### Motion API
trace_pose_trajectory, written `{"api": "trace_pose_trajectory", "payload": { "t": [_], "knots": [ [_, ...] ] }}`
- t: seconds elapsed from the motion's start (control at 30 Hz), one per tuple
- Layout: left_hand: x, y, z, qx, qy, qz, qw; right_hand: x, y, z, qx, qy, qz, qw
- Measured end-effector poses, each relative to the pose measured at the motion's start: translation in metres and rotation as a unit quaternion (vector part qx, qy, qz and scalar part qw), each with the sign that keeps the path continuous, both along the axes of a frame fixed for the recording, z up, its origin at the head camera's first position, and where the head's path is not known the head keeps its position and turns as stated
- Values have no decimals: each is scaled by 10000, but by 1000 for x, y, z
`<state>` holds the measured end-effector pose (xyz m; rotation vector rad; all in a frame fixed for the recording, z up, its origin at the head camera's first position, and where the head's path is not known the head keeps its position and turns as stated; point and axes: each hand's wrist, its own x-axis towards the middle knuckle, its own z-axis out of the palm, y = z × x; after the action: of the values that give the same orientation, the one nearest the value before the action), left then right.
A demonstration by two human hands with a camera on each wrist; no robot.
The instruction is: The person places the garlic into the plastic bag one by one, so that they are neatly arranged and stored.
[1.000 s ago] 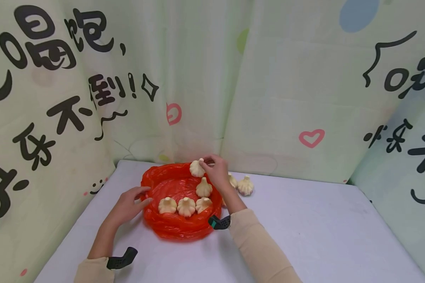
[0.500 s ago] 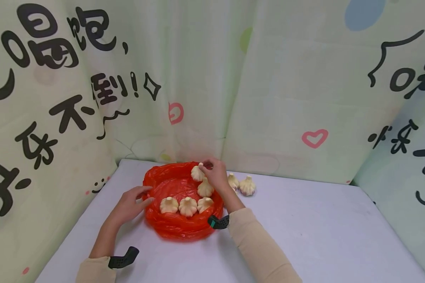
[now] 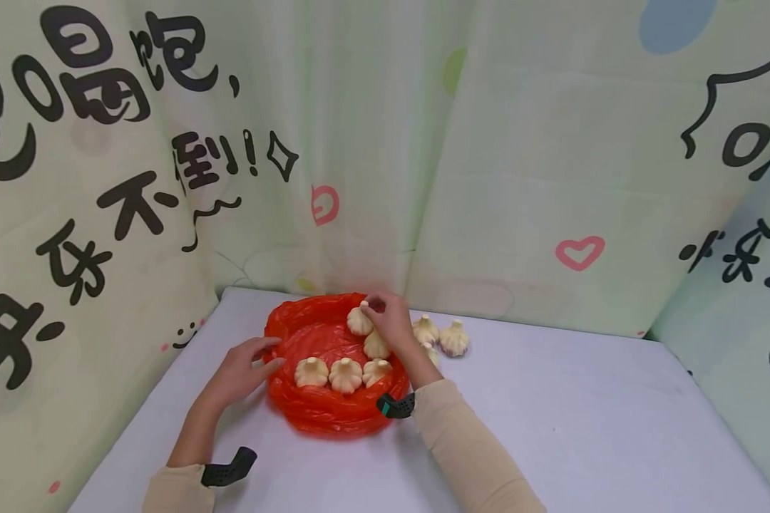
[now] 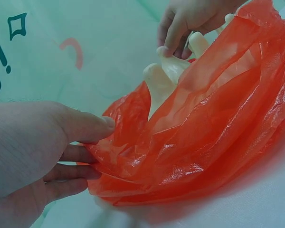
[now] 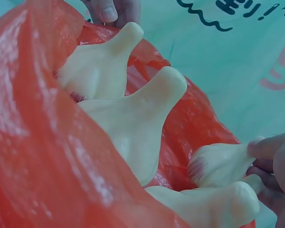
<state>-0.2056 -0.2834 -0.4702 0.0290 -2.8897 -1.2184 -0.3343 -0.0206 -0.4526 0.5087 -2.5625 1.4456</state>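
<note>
My right hand [image 3: 388,320] pinches a garlic bulb [image 3: 359,322] by its stem, over the far right part of an open red plastic bag [image 3: 340,420]. In the right wrist view, this garlic bulb [image 5: 218,164] hangs stem toward the fingers. Another bulb [image 3: 376,347] sits just nearer, partly hidden by the hand. Along the bag's front stand three bulbs in a row, the middle one [image 3: 346,375] upright. My left hand [image 3: 240,370] holds the bag's left rim. In the left wrist view, its thumb [image 4: 97,127] lies over the red plastic, with the other fingertips partly behind it.
Right of the bag, a few loose garlic bulbs [image 3: 454,338] lie on the white table [image 3: 552,420]. One of them is partly covered by the right wrist. A printed curtain [image 3: 500,171] closes off the back and both sides.
My right hand has lowered the pinched garlic bulb slightly into the bag, closer to the bulb in front of it. The left hand stays at the rim. The head view has shifted a little.
</note>
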Motion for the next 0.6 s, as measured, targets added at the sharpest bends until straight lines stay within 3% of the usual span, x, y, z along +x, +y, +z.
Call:
{"api": "trace_pose_trajectory", "payload": {
  "t": [0.6],
  "knots": [
    [0, 1, 1, 69, -58, 54, 9999, 1, -7, -11, 484, -202, -33, 9986]
  ]
}}
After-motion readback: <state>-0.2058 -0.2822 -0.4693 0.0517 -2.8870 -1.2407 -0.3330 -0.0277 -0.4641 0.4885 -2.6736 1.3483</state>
